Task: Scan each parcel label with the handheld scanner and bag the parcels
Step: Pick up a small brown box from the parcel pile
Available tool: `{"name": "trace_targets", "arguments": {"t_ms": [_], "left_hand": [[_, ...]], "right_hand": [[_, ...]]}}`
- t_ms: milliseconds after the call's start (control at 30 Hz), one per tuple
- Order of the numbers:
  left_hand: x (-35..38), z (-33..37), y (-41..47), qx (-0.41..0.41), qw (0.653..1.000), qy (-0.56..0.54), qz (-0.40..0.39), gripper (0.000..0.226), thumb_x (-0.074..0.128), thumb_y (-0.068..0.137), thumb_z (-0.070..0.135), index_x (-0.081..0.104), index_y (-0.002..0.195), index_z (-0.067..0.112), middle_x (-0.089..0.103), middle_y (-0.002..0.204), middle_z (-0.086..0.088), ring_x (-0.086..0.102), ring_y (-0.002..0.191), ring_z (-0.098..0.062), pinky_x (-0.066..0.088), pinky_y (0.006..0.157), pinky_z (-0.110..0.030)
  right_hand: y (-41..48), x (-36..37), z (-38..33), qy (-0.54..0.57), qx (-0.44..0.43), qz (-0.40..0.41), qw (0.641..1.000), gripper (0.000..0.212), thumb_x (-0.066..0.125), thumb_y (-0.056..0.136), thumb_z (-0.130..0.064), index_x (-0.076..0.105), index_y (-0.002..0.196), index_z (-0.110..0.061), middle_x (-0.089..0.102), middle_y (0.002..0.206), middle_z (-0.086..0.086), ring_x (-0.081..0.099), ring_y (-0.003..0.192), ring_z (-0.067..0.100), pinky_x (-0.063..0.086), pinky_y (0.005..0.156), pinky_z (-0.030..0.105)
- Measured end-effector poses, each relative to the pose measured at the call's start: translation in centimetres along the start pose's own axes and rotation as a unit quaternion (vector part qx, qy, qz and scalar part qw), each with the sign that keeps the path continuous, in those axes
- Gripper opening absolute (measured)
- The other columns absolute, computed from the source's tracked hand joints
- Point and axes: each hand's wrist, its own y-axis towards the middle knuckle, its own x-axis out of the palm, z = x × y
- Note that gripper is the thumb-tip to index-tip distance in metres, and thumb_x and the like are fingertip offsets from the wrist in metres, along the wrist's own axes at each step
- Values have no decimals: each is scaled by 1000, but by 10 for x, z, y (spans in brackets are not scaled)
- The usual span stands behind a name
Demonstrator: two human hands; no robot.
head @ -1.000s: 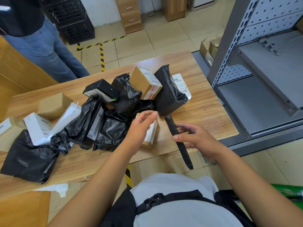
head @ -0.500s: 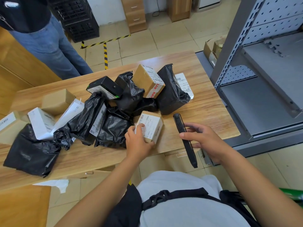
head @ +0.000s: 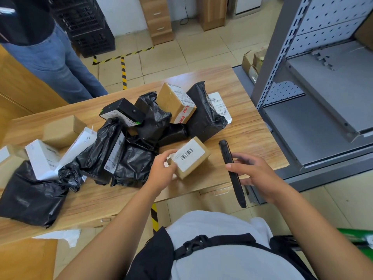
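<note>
The parcel [head: 190, 157], a small brown box tilted label-up, lay over the table's [head: 248, 138] near edge. It looked light and stiff, so holding it by the short sides seemed best. The left hand [head: 161, 170] pinched its left corner. The right hand [head: 256, 176] gripped the scanner [head: 225, 152], just beside the box at three o'clock. Black bags [head: 133, 162] crowded from nine to twelve o'clock, and a grey rack [head: 302, 98] stood at two o'clock.

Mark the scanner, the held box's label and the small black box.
scanner [head: 225, 152], head view, upper body near its top end.
label [head: 190, 158], head view, its middle.
black box [head: 123, 108], head view, its black top face.
</note>
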Motion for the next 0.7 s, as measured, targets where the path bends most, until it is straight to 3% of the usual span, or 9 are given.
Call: {"name": "trace_targets", "arguments": {"t_ms": [100, 167, 233, 300, 400, 567, 633, 700], "left_hand": [[1, 0, 6, 6, 998, 56, 22, 38, 53, 97, 11, 58, 127, 33, 48, 140, -1, 44, 122, -17, 45, 98, -37], [2, 0, 9, 3, 998, 58, 18, 38, 58, 95, 17, 55, 129, 34, 46, 141, -1, 46, 123, -19, 47, 98, -39], [4, 0, 9, 3, 998, 55, 1, 53, 72, 88, 27, 48, 135, 33, 40, 140, 1, 44, 120, -19, 52, 90, -38], [5, -2, 11, 0, 997, 73, -12, 79, 83, 77, 33, 38, 142, 32, 35, 138, 2, 40, 123, -19, 51, 96, -42], [6, -9, 14, 6, 995, 96, -7, 93, 88, 70, 32, 33, 145, 29, 33, 137, 3, 39, 125, -18, 45, 106, -46], [-13, -17, 27, 63, 985, 129, -92, 91, 88, 71, 26, 38, 147, 27, 34, 138, 10, 42, 121, -13, 44, 101, -32], [-20, -19, 32, 74, 978, 141, -131, 92, 88, 71, 23, 38, 148, 29, 32, 139, 10, 40, 119, -12, 41, 93, -23], [-24, -20, 34, 77, 975, 137, -158, 92, 88, 72, 21, 38, 148, 32, 30, 139, 9, 40, 118, -13, 39, 89, -20]], "right_hand": [[-1, 0, 2, 6, 0, 15, 1000, 26, 81, 64, -49, 78, 89, -53, 74, 86, -14, 71, 79, 1, 58, 66, 21], [-1, 2, 2, 11, 4, 26, 1000, 21, 79, 69, -43, 79, 88, -52, 74, 86, -12, 70, 77, 0, 57, 66, 22], [-3, 4, 2, 12, 6, 25, 1000, 21, 81, 70, -42, 78, 86, -55, 75, 83, -13, 70, 75, -2, 58, 62, 21], [-5, 7, 3, 15, 10, 23, 1000, 20, 84, 71, -41, 79, 87, -52, 76, 82, -13, 68, 72, -1, 59, 61, 19], [-7, 12, 4, 15, 16, 26, 999, 33, 76, 76, -45, 81, 103, -28, 71, 82, -7, 64, 76, 11, 58, 74, 30], [-9, 27, 2, 72, 46, 51, 995, 22, 74, 78, -46, 81, 86, -26, 66, 90, 4, 55, 91, 31, 50, 92, 52], [-9, 35, 0, 88, 60, 64, 992, 24, 73, 78, -45, 81, 86, -24, 66, 94, 9, 56, 95, 34, 47, 102, 61], [-8, 43, -3, 112, 71, 78, 988, 31, 75, 75, -46, 80, 91, -19, 66, 98, 12, 57, 96, 35, 46, 105, 62]]}}
